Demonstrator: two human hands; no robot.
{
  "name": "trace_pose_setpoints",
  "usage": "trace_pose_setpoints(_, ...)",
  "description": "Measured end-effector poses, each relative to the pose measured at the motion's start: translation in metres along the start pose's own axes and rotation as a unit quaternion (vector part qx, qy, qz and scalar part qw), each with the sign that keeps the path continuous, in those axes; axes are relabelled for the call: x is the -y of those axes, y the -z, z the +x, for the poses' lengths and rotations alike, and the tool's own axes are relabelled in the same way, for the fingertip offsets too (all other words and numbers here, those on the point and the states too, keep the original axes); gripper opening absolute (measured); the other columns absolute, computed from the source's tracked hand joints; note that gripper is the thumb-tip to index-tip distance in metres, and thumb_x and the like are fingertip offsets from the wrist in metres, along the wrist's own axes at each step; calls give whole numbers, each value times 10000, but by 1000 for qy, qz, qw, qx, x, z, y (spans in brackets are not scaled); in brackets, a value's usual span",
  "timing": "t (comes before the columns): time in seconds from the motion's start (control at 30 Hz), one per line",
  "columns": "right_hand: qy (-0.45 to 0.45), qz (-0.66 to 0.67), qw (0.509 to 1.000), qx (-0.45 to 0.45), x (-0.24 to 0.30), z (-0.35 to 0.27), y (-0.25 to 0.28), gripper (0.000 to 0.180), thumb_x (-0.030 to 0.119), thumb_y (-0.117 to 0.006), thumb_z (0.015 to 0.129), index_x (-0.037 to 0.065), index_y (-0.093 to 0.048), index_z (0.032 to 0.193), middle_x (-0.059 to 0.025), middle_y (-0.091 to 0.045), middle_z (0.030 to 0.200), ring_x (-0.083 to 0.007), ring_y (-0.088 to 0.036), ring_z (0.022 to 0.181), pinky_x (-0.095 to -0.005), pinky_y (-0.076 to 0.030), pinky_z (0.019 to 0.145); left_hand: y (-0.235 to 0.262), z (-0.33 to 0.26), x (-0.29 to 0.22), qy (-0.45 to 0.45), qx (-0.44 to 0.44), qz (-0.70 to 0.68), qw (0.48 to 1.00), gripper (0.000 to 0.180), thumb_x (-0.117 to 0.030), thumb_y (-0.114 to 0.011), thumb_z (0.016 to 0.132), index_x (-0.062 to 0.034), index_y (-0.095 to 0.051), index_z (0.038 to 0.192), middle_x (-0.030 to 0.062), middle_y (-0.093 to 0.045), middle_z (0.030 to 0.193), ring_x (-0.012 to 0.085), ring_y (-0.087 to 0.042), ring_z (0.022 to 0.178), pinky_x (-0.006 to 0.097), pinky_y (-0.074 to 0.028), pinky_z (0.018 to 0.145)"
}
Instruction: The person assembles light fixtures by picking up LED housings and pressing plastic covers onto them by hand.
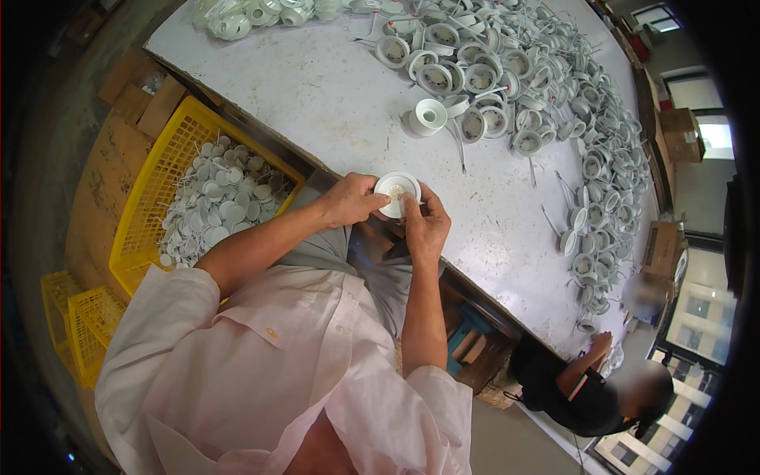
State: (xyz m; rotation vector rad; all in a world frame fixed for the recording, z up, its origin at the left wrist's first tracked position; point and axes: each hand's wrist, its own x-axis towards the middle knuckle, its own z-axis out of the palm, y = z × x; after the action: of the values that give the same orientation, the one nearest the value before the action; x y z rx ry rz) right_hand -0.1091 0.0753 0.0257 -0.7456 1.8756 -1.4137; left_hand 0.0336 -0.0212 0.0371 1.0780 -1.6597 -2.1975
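Over the near edge of the table, my left hand (351, 199) and my right hand (427, 226) together grip a white round downlight housing (398, 179). Its open face is turned up toward me. Inside shows a small pale round plate with yellowish dots. Both thumbs press into the cup near that plate, while the other fingers wrap the rim from the sides and below. What lies under the housing is hidden. A single white lamp cup (428, 116) stands on the table beyond my hands, beside the big pile of ring-shaped white lamp housings (483, 77) with short wires.
At my left stands a yellow plastic basket (142, 207) with many white discs (224, 194) with wires. Clear bags of white cups (265, 14) lie at the table's (317, 95) far left. A co-worker (586, 388) sits at the right end. Cardboard boxes (663, 247) stand beyond the table.
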Motion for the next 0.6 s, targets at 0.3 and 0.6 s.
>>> trace_pose_setpoints(0.3,337,-237,911,34,3,-9,22,746,112,-849,604,7,-509,1259,-208,-493,1270,-365,-508,1131,-414,-479,894,-10,15,5,0,47,34,998,281,-144,-578,915,43,-584,1124,41,-620,775,49,-421,513,218,-369,450)
trace_pose_setpoints(0.6,-82,-40,984,-151,24,-13,122,661,34,-775,696,-23,-479,1285,-158,-561,1186,-225,-550,1096,-332,-482,918,-31,36,14,-42,104,85,990,308,-155,-585,928,55,-557,1152,136,-658,1035,176,-655,918,246,-522,687)
